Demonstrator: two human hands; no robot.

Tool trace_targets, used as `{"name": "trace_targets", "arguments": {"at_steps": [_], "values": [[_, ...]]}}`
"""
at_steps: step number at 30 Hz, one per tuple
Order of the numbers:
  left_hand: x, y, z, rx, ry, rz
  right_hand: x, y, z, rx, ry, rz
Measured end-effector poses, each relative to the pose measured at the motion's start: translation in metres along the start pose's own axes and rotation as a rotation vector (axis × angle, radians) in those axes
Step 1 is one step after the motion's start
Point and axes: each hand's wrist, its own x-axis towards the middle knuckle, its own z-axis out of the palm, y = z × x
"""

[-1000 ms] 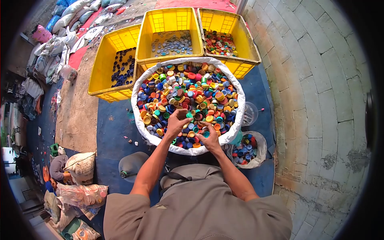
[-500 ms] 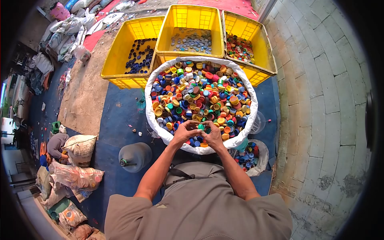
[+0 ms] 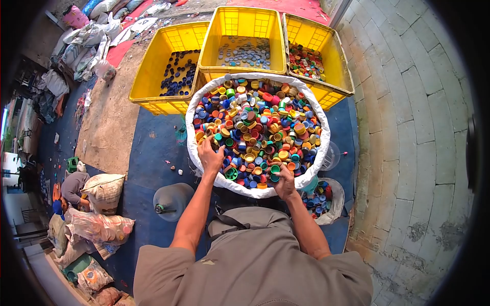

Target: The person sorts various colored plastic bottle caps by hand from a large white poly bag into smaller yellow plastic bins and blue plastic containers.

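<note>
A large round container with a white cloth rim (image 3: 324,127) is heaped with plastic bottle caps (image 3: 255,120) of many colours. Over the left part of the heap, my left hand (image 3: 210,156) has its thumb and fingers apart, fingertips at the caps, and no cap shows in its grasp. My right hand (image 3: 285,183) is near the front rim, its fingers closed on a green bottle cap (image 3: 275,169). Another green cap (image 3: 231,174) lies in the heap between the hands, closer to the left one.
Behind the container stand three yellow crates: one with dark blue caps (image 3: 133,94), one with pale caps (image 3: 280,69), one with mixed caps (image 3: 348,84). A large clear bottle (image 3: 173,201) is at left, a small sack (image 3: 334,204) at right. Further left, a person (image 3: 74,186) bends among sacks.
My hands were together around a green cap at the front of the heap. Now they are apart: the left has moved left and up, the right slightly right and down.
</note>
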Motion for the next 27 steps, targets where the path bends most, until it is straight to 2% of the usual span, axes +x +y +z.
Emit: {"name": "trace_targets", "arguments": {"at_steps": [3, 8, 12, 13, 16, 18, 20, 24, 27], "values": [[0.022, -0.004, -0.002, 0.119, -0.041, 0.052, -0.013, 0.003, 0.003, 0.099, -0.042, 0.023], [0.038, -0.015, 0.005, 0.278, -0.175, 0.107, -0.016, 0.017, 0.007, 0.050, -0.050, 0.038], [0.037, -0.014, 0.004, 0.103, -0.148, 0.074, -0.018, 0.018, 0.012, 0.034, -0.058, 0.053], [0.036, -0.017, 0.008, -0.034, -0.056, 0.084, -0.018, 0.017, 0.014, 0.031, -0.058, 0.051], [0.034, -0.010, 0.005, -0.750, -0.132, -0.369, -0.017, 0.017, 0.011, 0.033, -0.054, 0.034], [0.032, 0.002, -0.016, -1.174, -0.329, -0.611, -0.016, 0.018, 0.009, 0.019, -0.049, 0.024], [0.028, -0.004, -0.016, -1.435, -0.353, -0.778, -0.013, 0.017, 0.008, -0.016, -0.040, 0.013], [0.018, 0.003, -0.018, -1.561, -0.422, -0.901, -0.010, 0.014, 0.013, 0.012, -0.043, 0.026], [0.004, 0.018, -0.014, -1.658, -0.410, -0.866, -0.009, 0.012, 0.013, 0.055, -0.032, 0.040]]}}
